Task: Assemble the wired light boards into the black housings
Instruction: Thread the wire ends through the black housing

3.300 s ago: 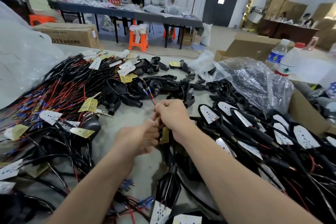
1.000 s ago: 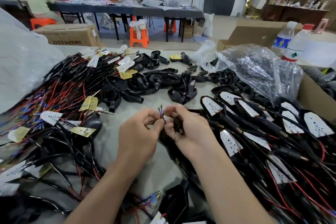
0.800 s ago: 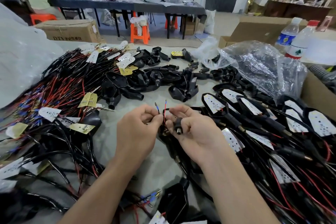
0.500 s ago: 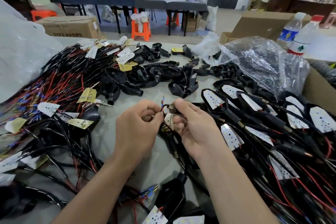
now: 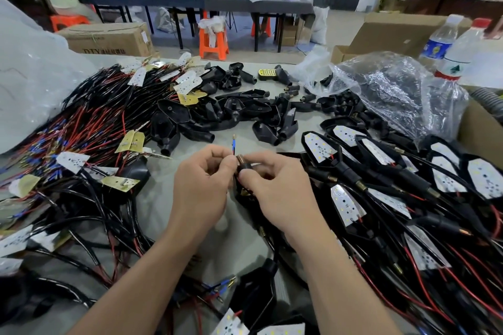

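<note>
Hands (image 5: 201, 190) (image 5: 280, 193) pinch wire (image 5: 233, 142) and housing (image 5: 245, 167) above grey table (image 5: 239, 245).

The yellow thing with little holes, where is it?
In the head view the yellow thing lies near the table's far edge, between loose black housings on its left and the clear plastic bag on its right.

Both bare forearms reach in from the lower edge and converge toward the middle. The left hand (image 5: 201, 187) is curled, its thumb and forefinger pinching thin wires (image 5: 233, 144). The right hand (image 5: 280, 193), knuckles up, grips a black housing stem (image 5: 243, 166) between thumb and fingertips. The two hands' fingertips sit just beside each other, wrists apart.
</note>
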Available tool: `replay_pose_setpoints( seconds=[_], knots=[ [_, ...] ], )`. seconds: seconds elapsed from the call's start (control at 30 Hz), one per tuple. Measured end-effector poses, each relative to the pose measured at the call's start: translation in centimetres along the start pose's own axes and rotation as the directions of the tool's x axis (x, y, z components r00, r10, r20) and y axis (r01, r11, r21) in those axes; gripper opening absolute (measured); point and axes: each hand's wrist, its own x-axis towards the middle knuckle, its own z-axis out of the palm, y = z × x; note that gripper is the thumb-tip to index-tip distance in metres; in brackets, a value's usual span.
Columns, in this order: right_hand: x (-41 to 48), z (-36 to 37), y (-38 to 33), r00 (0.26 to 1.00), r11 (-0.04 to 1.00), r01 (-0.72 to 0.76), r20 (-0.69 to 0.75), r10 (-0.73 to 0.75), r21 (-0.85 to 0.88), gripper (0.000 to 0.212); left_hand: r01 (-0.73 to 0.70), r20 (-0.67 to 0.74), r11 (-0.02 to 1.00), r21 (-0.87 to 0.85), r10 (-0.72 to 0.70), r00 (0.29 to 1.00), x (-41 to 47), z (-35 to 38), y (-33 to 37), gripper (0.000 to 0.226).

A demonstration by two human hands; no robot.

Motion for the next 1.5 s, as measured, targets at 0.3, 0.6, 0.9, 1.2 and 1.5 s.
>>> replay_pose_setpoints(
  seconds=[0.3, 0.6, 0.9, 1.2, 1.5],
  knots=[
    [1.0, -1.5, -0.2, 0.973, 0.755, 0.058, -0.208, 0.105, 0.653, 0.018, -0.026, 0.044, 0.993, 0.111, 0.021, 0.999, -0.5, 0.4, 0.0, 0.014],
    [0.9, -1.2, -0.4, 0.988, 0.735, -0.012, -0.103, 0.112, 0.678, 0.021, -0.039, 0.049, 0.986, 0.161, 0.031, 0.998, -0.9, 0.2, 0.4, 0.024],
    [1.0, -1.2, -0.3, 0.997, 0.795, -0.004, -0.064, 0.053, 0.606, 0.027, -0.041, 0.028, 0.985, 0.165, 0.037, 0.999, -0.6, -0.1, 0.3, 0.018],
    [0.9, -1.3, -0.1, 0.996, 0.806, 0.012, -0.083, 0.046, 0.592, 0.022, -0.025, 0.064, 0.995, 0.095, 0.019, 0.998, -0.4, -0.3, 0.3, 0.021],
    [0.8, -1.7, -0.3, 0.995, 0.779, -0.078, 0.002, 0.097, 0.622, 0.019, -0.030, 0.071, 0.997, 0.075, 0.025, 0.997, -0.8, -0.6, 0.4, 0.017]
  ],
)
